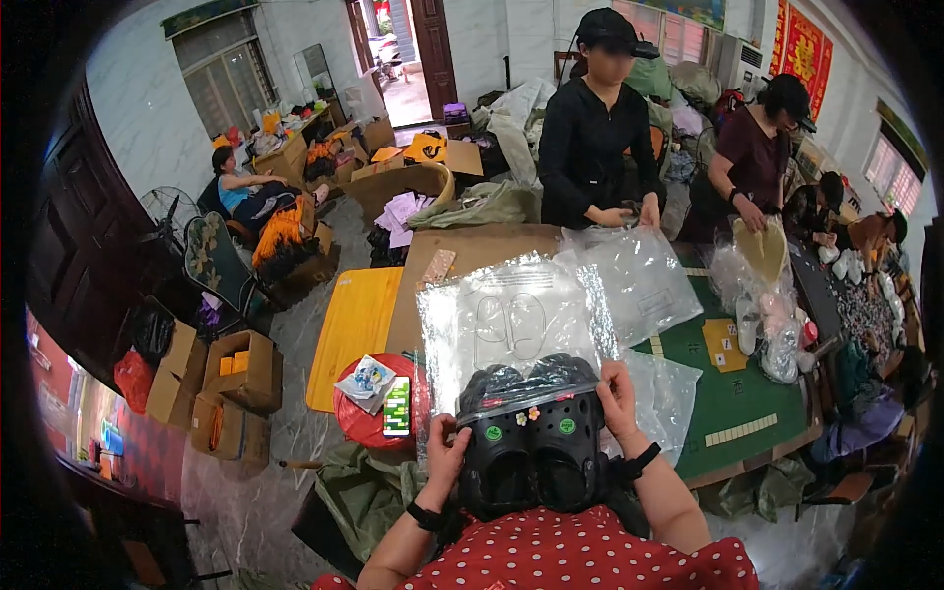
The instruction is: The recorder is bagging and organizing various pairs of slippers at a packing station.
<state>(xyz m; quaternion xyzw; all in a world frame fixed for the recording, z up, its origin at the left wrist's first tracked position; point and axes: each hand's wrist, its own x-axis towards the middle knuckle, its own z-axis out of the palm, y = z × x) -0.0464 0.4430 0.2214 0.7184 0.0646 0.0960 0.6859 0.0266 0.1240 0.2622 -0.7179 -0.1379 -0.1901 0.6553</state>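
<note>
A pair of black clog shoes (532,454) with small coloured charms sits heels toward me, toes pushed into a clear plastic bag (511,324) that lies on the table. My left hand (447,454) grips the bag's open edge at the left side of the shoes. On the right side my right hand (619,395) pinches the bag's mouth against the shoes. Both wrists wear black bands.
More clear bags (629,280) lie on the green and brown table (747,393). A person in black (595,138) stands across it, another in dark red (752,157) to the right. A red stool (369,418) with a phone stands left. Cardboard boxes (241,369) crowd the floor.
</note>
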